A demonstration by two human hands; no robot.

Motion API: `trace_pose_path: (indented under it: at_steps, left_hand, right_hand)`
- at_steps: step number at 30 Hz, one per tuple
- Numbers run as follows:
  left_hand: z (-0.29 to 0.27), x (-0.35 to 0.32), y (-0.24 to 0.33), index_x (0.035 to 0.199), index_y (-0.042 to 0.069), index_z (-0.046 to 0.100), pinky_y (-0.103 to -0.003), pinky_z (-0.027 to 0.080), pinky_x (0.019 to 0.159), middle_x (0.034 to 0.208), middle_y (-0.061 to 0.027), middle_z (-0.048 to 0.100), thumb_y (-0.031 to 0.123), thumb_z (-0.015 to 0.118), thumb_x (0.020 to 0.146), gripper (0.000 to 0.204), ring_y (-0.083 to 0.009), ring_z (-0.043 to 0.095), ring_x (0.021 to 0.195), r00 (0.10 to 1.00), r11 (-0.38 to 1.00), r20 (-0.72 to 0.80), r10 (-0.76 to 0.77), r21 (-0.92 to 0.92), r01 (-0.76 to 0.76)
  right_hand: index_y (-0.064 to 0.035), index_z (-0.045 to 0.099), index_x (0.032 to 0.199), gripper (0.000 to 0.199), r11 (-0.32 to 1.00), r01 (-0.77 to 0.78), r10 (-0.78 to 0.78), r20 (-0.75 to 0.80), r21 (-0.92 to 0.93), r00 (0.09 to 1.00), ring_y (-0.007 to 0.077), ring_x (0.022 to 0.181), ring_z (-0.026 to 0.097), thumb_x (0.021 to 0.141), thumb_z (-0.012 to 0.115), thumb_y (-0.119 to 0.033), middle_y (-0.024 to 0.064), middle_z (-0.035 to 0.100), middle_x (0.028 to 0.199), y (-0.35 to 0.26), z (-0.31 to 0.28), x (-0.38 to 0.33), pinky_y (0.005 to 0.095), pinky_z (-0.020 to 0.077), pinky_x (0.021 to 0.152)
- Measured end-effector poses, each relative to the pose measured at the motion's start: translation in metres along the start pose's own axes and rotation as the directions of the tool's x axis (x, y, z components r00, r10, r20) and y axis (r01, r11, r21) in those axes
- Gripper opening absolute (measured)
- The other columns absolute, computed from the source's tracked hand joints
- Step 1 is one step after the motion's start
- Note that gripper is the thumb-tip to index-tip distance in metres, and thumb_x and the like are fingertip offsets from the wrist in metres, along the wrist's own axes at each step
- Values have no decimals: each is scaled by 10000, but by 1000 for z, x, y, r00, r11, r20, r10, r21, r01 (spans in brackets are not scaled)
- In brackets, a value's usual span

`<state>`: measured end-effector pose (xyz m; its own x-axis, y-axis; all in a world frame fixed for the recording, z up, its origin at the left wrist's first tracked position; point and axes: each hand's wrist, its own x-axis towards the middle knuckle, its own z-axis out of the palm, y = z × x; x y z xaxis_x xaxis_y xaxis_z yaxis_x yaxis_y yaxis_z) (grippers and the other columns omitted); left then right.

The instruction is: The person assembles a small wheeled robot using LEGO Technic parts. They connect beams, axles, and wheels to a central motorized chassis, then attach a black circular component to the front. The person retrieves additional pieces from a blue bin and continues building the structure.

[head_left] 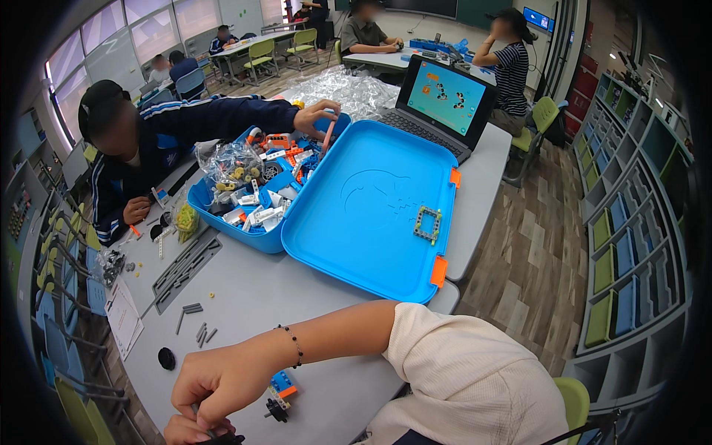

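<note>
At lower left, right hand arched over left hand, fingers pinching grey piece; left's grip unclear.

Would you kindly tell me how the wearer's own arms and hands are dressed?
The right arm has a loose, cream, finely textured sleeve and a thin bracelet of dark beads at the wrist. The right hand is ungloved. Only part of the left hand shows, also ungloved; its sleeve is out of view.
</note>
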<state>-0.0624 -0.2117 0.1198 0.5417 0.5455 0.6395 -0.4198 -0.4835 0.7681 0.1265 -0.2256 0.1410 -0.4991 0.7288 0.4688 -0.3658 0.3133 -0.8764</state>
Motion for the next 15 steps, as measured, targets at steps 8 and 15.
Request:
trace_pose_path:
  at_steps: [8, 15]
  left_hand:
    - [-2, 2, -2, 883, -42, 558, -388, 548, 628, 794, -161, 560, 96, 656, 786, 195, -305, 619, 720, 999, 1000, 32, 19, -23, -18]
    - [-7, -1, -4, 910, -58, 570, -387, 549, 654, 833, -180, 582, 82, 638, 783, 201, -306, 624, 744, 997, 999, 62, 34, -39, -32]
  right_hand:
    - [2, 582, 657, 127, 999, 12, -13, -12, -34, 1000, 97, 503, 508, 697, 530, -107, 55, 589, 583, 1, 0, 0, 249, 382, 459]
    - [1, 577, 649, 124, 1000, 10, -9, -11, 27, 1000, 101, 495, 517, 700, 538, -105, 55, 584, 574, 3, 0, 1, 248, 386, 455]
